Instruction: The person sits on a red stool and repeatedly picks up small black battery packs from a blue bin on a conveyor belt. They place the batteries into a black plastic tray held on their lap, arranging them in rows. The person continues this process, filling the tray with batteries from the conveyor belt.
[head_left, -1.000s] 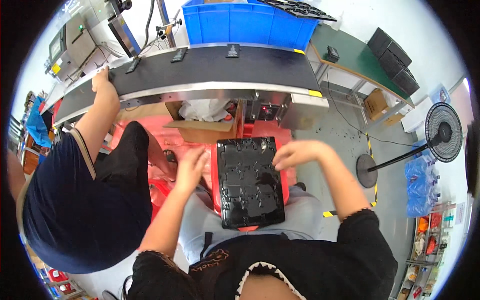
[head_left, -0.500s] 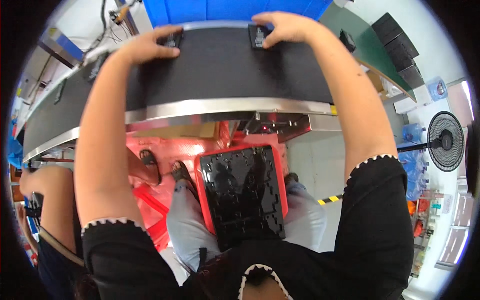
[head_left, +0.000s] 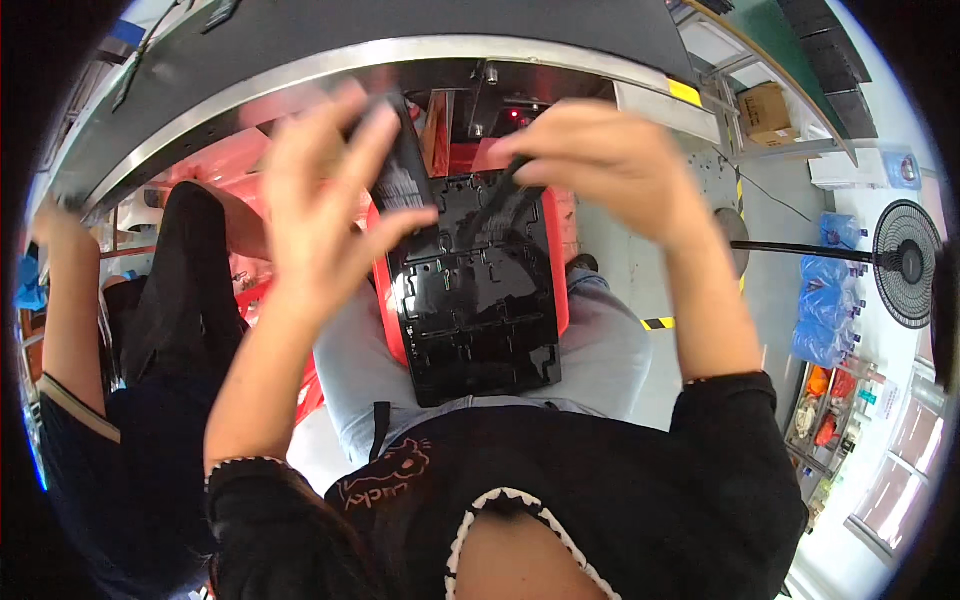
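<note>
A black plastic tray (head_left: 480, 345) with moulded recesses lies across my lap, on top of something red (head_left: 562, 270). Over its far left corner my left hand (head_left: 318, 205), smeared by motion, grips a flat black piece with white print (head_left: 403, 172) between thumb and fingers. My right hand (head_left: 615, 165) pinches a second, similar black piece (head_left: 508, 195) by its upper end and holds it tilted above the tray's far part. Whether that piece touches the tray I cannot tell.
A black conveyor belt (head_left: 420, 20) with a metal edge (head_left: 400, 50) runs across the far side. Another person's arm (head_left: 75, 290) and dark-clothed leg are at the left. At right stand a black fan (head_left: 905, 262) and a cardboard box (head_left: 768, 112).
Both hands have come back from the belt to above the tray, each bringing a black piece. The view has tilted down toward my lap.
</note>
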